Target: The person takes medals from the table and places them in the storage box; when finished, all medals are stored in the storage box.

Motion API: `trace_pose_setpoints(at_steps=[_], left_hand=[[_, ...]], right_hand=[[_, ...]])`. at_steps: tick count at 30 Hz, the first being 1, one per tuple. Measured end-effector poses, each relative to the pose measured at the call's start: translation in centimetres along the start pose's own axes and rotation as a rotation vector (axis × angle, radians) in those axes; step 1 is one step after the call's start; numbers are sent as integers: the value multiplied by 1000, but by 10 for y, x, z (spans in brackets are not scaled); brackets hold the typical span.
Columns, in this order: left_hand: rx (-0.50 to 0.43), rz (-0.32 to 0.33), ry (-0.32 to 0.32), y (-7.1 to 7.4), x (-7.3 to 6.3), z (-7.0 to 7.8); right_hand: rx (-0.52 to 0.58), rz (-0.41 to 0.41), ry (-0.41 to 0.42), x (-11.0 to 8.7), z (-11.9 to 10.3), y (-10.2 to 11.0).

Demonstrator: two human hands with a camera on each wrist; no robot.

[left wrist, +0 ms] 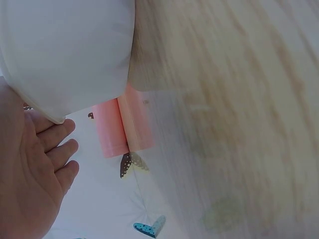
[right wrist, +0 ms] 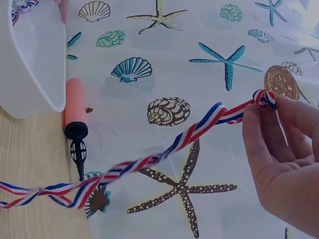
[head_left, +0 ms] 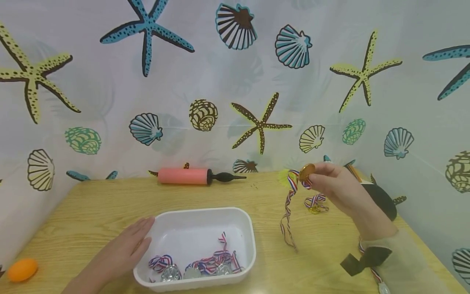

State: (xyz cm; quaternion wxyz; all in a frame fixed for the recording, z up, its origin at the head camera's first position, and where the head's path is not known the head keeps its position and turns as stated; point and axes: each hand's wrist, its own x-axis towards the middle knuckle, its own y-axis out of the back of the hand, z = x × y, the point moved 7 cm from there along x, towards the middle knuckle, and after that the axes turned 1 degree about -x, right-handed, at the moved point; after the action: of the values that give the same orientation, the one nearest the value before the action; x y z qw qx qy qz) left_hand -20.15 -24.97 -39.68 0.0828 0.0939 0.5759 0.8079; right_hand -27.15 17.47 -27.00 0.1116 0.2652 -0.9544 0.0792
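My right hand (head_left: 339, 192) pinches a gold-coloured medal (head_left: 307, 171) between thumb and fingers, raised over the right side of the table. From it hangs a twisted red, white and blue ribbon (right wrist: 192, 133), stretched across the right wrist view. My left hand (head_left: 115, 253) rests against the left rim of a white tray (head_left: 249, 228), fingers extended. In the left wrist view, those fingers (left wrist: 59, 154) lie at the tray's edge. Silver medals (head_left: 171, 273) with tangled striped ribbons lie along the tray's near side.
Beyond the raised medal, another gold medal (head_left: 314, 209) lies with its ribbon bunched. A pink balloon pump (head_left: 183, 176) lies along the table's back edge. An orange ball (head_left: 23, 270) sits far left. Near the right sleeve is a silver medal (head_left: 383, 288). A sea-patterned curtain (head_left: 205, 159) hangs behind.
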Motion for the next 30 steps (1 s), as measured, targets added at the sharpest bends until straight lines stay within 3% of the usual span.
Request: trace_pose_setpoints(at_steps=[10, 17, 25, 30], left_hand=[[6, 32, -18, 1, -1, -1], [12, 26, -14, 0, -2, -2], [1, 12, -7, 1, -1, -1], [5, 18, -17, 1, 0, -1]], right_hand=[[31, 43, 51, 21, -31, -23], [128, -23, 146, 39, -58, -52], [122, -33, 164, 56, -78, -83], [97, -21, 116, 68, -71, -101]])
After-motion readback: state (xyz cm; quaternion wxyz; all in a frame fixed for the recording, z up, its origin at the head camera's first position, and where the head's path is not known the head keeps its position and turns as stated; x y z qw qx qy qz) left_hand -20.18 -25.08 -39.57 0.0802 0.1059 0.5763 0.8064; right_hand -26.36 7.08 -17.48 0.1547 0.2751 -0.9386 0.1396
